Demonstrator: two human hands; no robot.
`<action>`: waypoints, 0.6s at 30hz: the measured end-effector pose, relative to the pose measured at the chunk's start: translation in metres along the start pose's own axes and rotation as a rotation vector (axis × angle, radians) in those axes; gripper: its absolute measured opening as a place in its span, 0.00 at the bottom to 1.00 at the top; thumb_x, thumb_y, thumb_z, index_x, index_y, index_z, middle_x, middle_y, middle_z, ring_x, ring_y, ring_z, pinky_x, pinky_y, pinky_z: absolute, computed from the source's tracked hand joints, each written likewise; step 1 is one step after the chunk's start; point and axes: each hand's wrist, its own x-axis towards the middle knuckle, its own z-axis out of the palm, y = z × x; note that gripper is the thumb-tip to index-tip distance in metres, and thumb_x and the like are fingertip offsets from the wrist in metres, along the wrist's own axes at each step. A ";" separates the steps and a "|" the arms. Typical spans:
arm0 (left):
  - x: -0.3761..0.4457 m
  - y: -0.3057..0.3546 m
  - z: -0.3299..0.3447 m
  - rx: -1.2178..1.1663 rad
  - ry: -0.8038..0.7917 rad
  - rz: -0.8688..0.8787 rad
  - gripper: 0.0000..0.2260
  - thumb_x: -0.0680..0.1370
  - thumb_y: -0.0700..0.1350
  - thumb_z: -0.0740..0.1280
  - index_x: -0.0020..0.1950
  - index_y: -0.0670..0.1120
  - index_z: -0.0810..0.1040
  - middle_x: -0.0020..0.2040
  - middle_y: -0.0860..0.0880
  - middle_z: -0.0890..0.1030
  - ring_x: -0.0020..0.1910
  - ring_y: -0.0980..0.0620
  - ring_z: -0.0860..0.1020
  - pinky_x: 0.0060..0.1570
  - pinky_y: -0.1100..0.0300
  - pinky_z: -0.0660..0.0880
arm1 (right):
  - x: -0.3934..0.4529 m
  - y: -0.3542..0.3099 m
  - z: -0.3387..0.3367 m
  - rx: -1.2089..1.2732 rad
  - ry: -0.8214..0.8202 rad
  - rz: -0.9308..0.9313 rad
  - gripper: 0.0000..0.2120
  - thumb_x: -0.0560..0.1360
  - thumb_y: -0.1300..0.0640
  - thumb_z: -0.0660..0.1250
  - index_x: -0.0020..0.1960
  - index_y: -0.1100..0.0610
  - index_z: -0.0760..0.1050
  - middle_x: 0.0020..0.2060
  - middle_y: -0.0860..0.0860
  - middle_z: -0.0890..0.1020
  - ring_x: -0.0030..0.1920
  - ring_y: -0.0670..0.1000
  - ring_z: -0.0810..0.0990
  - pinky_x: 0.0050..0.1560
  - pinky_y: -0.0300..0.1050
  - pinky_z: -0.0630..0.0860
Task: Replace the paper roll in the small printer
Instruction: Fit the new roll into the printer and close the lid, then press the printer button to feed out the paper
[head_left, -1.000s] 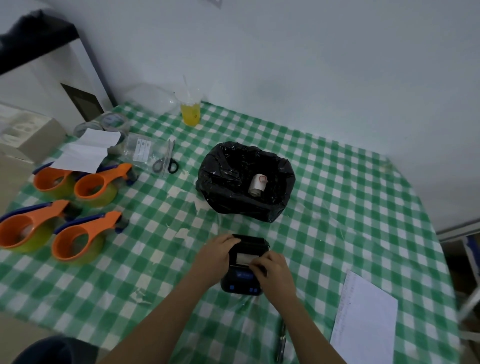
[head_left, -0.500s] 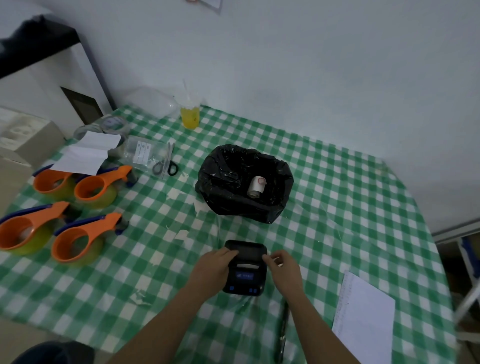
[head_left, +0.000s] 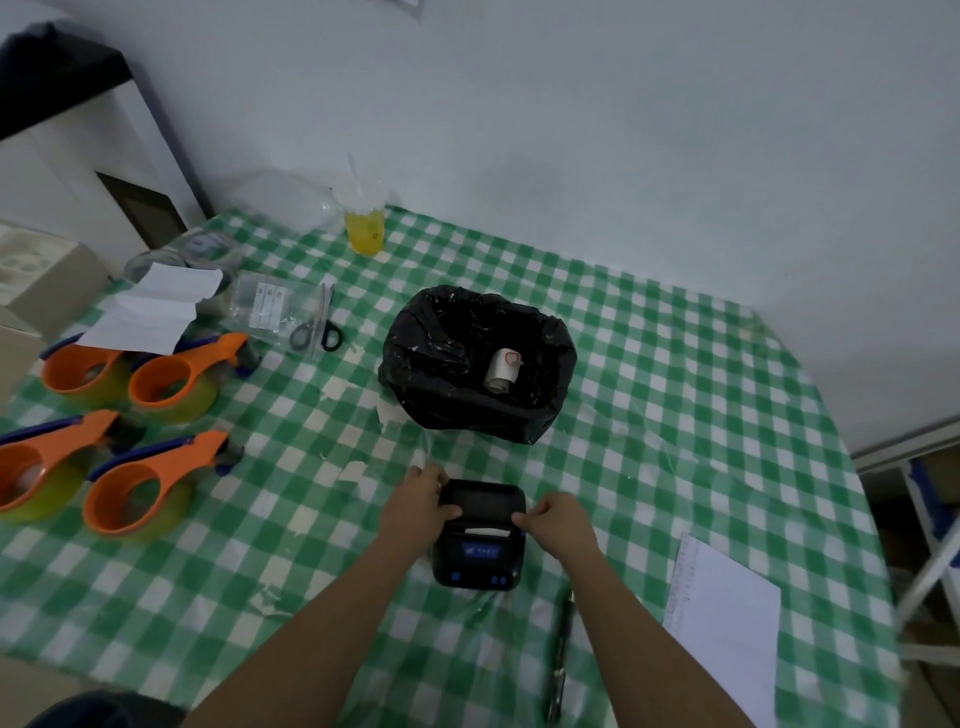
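Green-and-white checked tablecloth (head_left: 675, 395); black printer (head_left: 480, 535) with blue panel near; black bin bag (head_left: 467, 400) centre; orange tape dispensers (head_left: 150, 478) left; yellow drink (head_left: 365, 234) far

Arms: both forearms bare, no sleeves in view
Hands: left hand (head_left: 420, 506) and right hand (head_left: 558, 521) bare, no gloves
Jewellery: no rings, watch or bands visible

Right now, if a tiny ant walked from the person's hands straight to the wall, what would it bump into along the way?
Small printer held by the left hand and right hand → black bin bag with the paper roll inside → yellow drink cup by the wall.
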 end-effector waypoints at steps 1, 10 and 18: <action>0.001 0.000 0.000 0.005 -0.005 -0.010 0.17 0.71 0.44 0.72 0.57 0.43 0.71 0.56 0.41 0.74 0.54 0.41 0.75 0.54 0.47 0.75 | 0.001 -0.001 0.000 -0.024 -0.012 -0.001 0.17 0.69 0.54 0.71 0.29 0.55 0.66 0.27 0.51 0.72 0.33 0.52 0.74 0.38 0.45 0.71; -0.002 0.004 0.002 0.082 -0.031 -0.058 0.17 0.74 0.47 0.69 0.58 0.43 0.68 0.58 0.41 0.73 0.53 0.40 0.76 0.52 0.48 0.74 | -0.002 -0.004 0.002 -0.151 -0.002 0.006 0.21 0.70 0.52 0.70 0.27 0.56 0.62 0.25 0.51 0.68 0.27 0.49 0.68 0.28 0.41 0.63; -0.020 -0.003 0.004 -0.140 -0.050 -0.030 0.18 0.77 0.46 0.64 0.65 0.42 0.69 0.62 0.39 0.74 0.59 0.41 0.75 0.59 0.48 0.73 | -0.030 0.009 0.011 0.122 0.074 -0.051 0.11 0.74 0.52 0.66 0.36 0.56 0.70 0.31 0.49 0.74 0.37 0.52 0.74 0.36 0.44 0.68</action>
